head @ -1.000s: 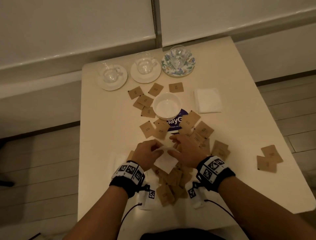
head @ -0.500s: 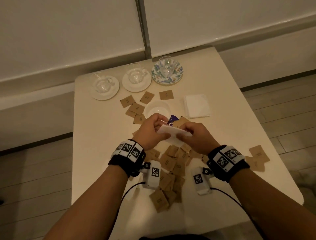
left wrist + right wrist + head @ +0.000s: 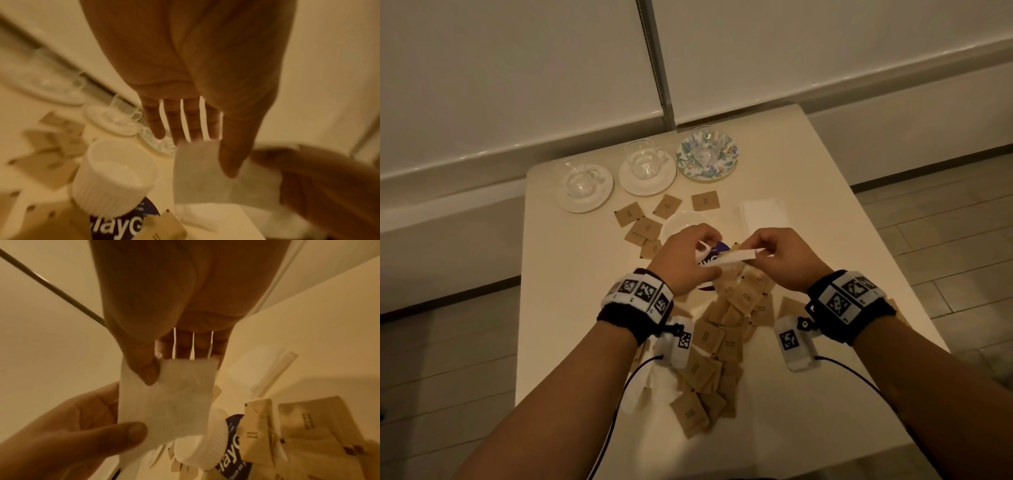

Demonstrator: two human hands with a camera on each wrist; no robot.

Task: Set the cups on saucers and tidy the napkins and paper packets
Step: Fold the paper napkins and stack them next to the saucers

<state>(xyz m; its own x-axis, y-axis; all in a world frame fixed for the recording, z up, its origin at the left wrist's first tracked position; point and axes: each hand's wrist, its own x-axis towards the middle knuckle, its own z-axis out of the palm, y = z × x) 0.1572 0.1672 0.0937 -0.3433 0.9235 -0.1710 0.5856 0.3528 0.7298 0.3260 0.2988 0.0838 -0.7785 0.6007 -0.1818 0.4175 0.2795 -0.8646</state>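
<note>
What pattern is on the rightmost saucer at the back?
The rightmost saucer has a floral print, blue and green on white; clearest in the head view.

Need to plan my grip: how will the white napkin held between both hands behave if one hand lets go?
Probably flops: the napkin looks thin and translucent, spanning left hand to right hand. Likely very light. It may crease easily where the thumbs pinch it.

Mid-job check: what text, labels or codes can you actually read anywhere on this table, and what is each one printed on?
"layG": white letters on the purple round sticker on the table, partly covered by the white ribbed bowl.
Small white lines on the same sticker: too blurred to read.
Dark print on the brown paper packets: too small to read.
Wristbands: square marker patterns, no words.
</note>
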